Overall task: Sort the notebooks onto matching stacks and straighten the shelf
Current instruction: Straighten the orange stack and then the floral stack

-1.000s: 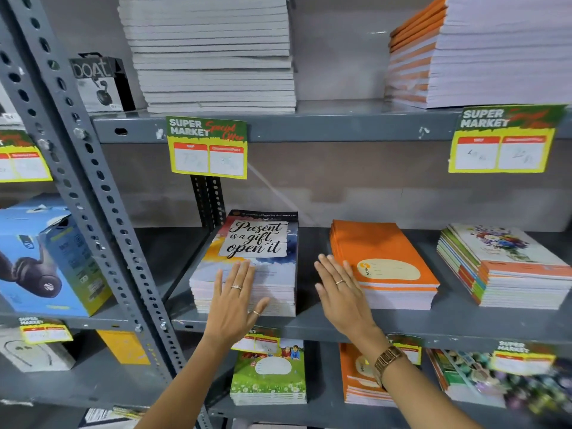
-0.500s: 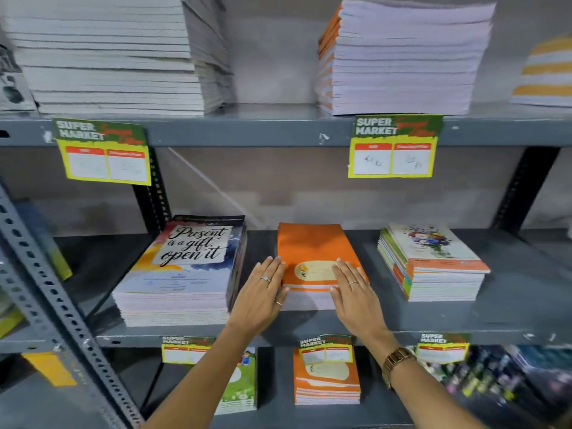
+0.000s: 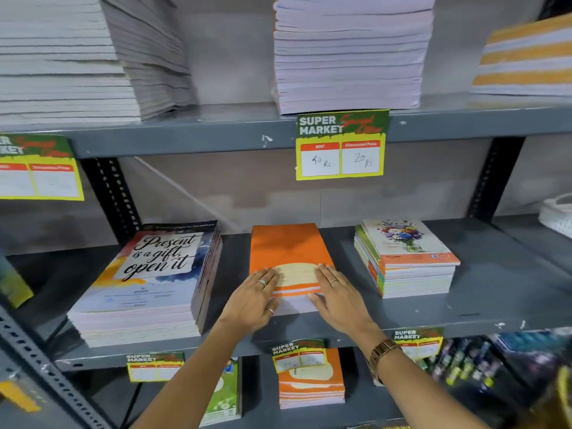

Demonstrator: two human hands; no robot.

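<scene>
Nearest us, our left hand (image 3: 252,300) and right hand (image 3: 337,297) lie flat with fingers spread, pressing either side of the orange paper notebook stack (image 3: 288,255) at the front of the grey metal middle shelf (image 3: 495,292). Beside it sit the "Present is a gift" notebook stack (image 3: 148,283) and the floral-cover notebook stack (image 3: 405,258). Farther up hangs a yellow-green price tag (image 3: 342,145).

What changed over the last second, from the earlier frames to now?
The left hand left the "Present is a gift" stack and moved right to the orange stack; the right hand also settled there. Both now lie flat against its front corners. The floral stack stayed put.
</scene>
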